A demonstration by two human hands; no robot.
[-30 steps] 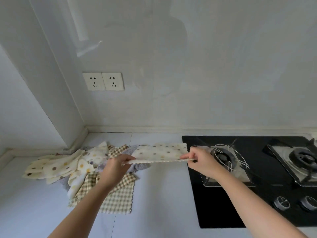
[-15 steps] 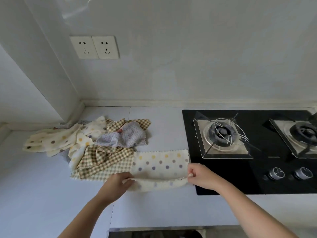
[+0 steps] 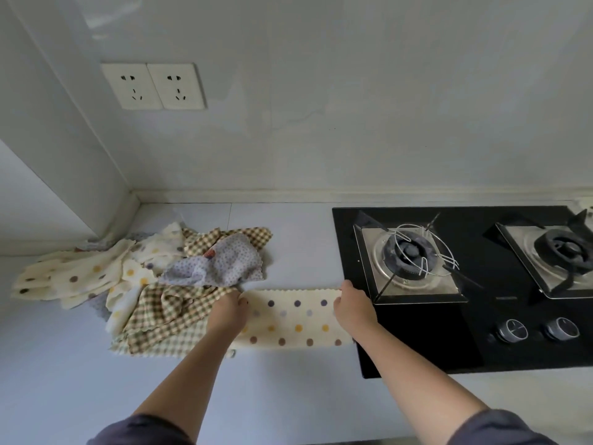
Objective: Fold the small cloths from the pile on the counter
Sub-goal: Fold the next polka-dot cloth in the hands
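A cream cloth with coloured dots (image 3: 290, 319) lies flat on the white counter (image 3: 288, 396), doubled over into a long strip. My left hand (image 3: 227, 313) pinches its far left corner and my right hand (image 3: 352, 308) pinches its far right corner, both low on the counter. The strip's left end is hidden under my left hand and touches the pile of cloths (image 3: 154, 284). That pile holds a brown checked cloth (image 3: 167, 316), a lavender spotted cloth (image 3: 224, 264) on top and cream dotted cloths (image 3: 80, 281) at the left.
A black gas hob (image 3: 417, 342) with two burners and two knobs lies directly right of the cloth, and the strip's right end reaches its edge. A wall with a double socket (image 3: 154, 86) rises behind, with a corner pillar at the left.
The cloth came down from the air onto the counter. My hands carried its near edge over to the far edge, doubling it. The camera tilted down.
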